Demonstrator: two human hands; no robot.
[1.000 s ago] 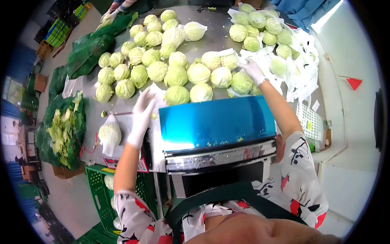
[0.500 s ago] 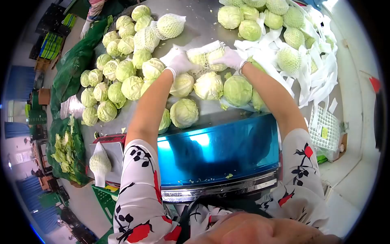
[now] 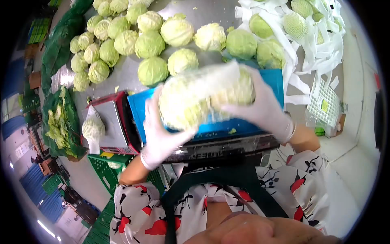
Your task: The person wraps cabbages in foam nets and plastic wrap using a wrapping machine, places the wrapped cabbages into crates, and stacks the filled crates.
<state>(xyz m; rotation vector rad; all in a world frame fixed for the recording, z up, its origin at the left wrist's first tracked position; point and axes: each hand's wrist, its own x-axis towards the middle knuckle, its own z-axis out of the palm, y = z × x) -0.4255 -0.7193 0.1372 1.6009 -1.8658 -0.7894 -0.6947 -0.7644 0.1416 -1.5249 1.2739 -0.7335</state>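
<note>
Two pale green cabbages [image 3: 180,101] lie side by side in white foam netting, raised over a shiny blue surface [image 3: 139,109] close to my body. My gloved left hand [image 3: 160,136] grips their left end, thumb underneath. On the right end, my gloved right hand [image 3: 264,107] is wrapped round the other cabbage. Motion blurs part of the netting along the top. Just beyond the held pair, a loose cabbage [image 3: 183,61] rests on the metal table [image 3: 199,19].
Several bare cabbages [image 3: 125,42] spread across the table's left and middle. White foam nets [image 3: 325,57] pile up at right, above a white basket [image 3: 323,101]. A netted cabbage [image 3: 93,128] sits on a red-edged scale [image 3: 110,122] at left. Green crates [image 3: 99,173] stand below it.
Both hands have drawn the netted cabbages from the table toward my body, over the blue surface. The view has tilted nearer to me.
</note>
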